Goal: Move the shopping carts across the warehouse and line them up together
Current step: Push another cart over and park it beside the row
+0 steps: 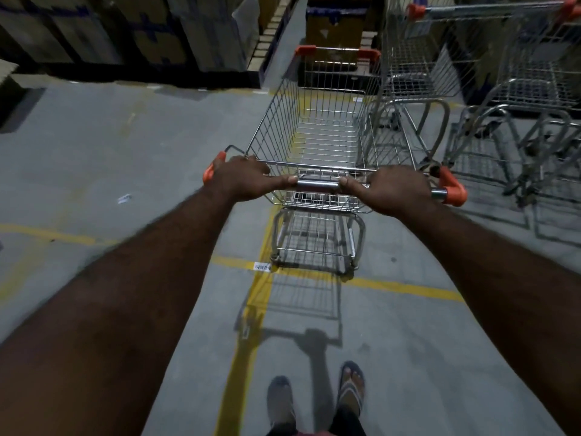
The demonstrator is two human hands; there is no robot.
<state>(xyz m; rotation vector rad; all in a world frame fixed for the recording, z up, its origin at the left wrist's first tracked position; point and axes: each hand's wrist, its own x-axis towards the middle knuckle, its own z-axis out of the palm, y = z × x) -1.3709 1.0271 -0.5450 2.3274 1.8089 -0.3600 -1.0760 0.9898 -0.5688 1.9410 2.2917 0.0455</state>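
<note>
A wire shopping cart (317, 133) with orange corner caps stands in front of me, its basket empty. My left hand (245, 179) grips the left part of its metal handle bar (317, 185). My right hand (399, 188) grips the right part of the same bar. Just right of it stands a second wire cart (418, 73), close beside the basket's right side. A group of further carts (534, 89), nested together, stands at the far right.
Stacked cardboard boxes (132, 29) line the back left, more boxes (333, 26) stand beyond the cart's front. Yellow floor lines (402, 286) cross the grey concrete floor. A paper scrap (124, 198) lies at left. My sandalled feet (317, 401) show at the bottom.
</note>
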